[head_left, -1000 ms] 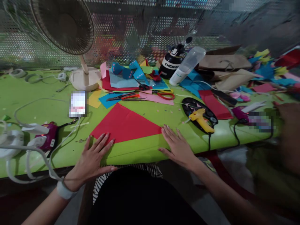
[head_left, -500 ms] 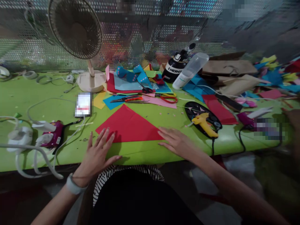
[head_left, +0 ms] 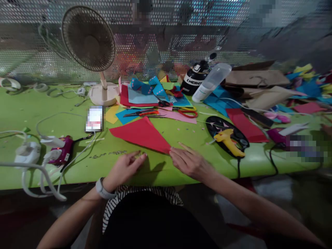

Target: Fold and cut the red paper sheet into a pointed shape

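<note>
A folded red paper (head_left: pixel 141 134) lies tilted on the green table, its right corner pinched by the fingertips of my right hand (head_left: pixel 190 162). The paper's near edge seems slightly raised. One finger of that hand stretches out over the table. My left hand (head_left: pixel 128 166) hovers close to the near edge, apart from the paper, with loosely bent fingers and the thumb spread; it holds nothing. Beyond the paper are scissors with red handles (head_left: pixel 188 112) and a blade tool with orange on its handle (head_left: pixel 153 112).
A yellow glue gun (head_left: pixel 230 142) rests on a black tray (head_left: pixel 212 126) to the right. Power adapters (head_left: pixel 61 150) and cables crowd the left, near a phone (head_left: pixel 94 119). A fan (head_left: pixel 103 95), coloured paper stacks (head_left: pixel 142 95) and bottles (head_left: pixel 194 77) stand behind.
My right hand has closed on the paper's right corner, and the paper has turned, its near edge swinging away. My left hand has come off the paper and moved right and nearer me.
</note>
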The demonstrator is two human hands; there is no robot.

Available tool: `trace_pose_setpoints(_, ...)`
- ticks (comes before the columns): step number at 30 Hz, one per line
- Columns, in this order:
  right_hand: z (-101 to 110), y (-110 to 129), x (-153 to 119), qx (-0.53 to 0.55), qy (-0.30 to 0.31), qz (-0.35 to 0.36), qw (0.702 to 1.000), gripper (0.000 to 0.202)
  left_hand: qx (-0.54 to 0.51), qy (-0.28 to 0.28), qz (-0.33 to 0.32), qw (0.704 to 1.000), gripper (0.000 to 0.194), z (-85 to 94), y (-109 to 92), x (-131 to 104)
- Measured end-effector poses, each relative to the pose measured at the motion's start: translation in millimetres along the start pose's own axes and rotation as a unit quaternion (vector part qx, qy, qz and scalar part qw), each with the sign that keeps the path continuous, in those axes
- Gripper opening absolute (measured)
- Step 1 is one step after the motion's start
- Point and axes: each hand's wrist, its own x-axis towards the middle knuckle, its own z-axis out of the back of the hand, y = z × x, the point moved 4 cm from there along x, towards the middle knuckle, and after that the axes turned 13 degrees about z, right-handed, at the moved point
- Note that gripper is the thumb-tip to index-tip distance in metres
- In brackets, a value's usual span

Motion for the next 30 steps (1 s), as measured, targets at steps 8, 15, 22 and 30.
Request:
trace_pose_setpoints(8,4,36,24,0.037,-0.072,0.071,0.994,0.02,-0.394,0.034,0.11,0.912,0.056,-4.0,-8,34)
trace_pose_setpoints(15,-4,36,35,0.022,-0.078,0.041,0.996,0.018,-0.306,0.069,0.028,0.949,0.08,-6.0,-26,49)
trace_pose_setpoints(22,-21,26,40,0.081,-0.057,0.044,0.994,0.025,0.159,0.183,-0.316,0.917,0.095,-15.3,-60,30)
trace_pose_setpoints(30,-19,14,62,0.018,-0.006,0.078,0.997,0.025,-0.015,0.033,-0.199,0.979,0.032,-5.3,-76,52)
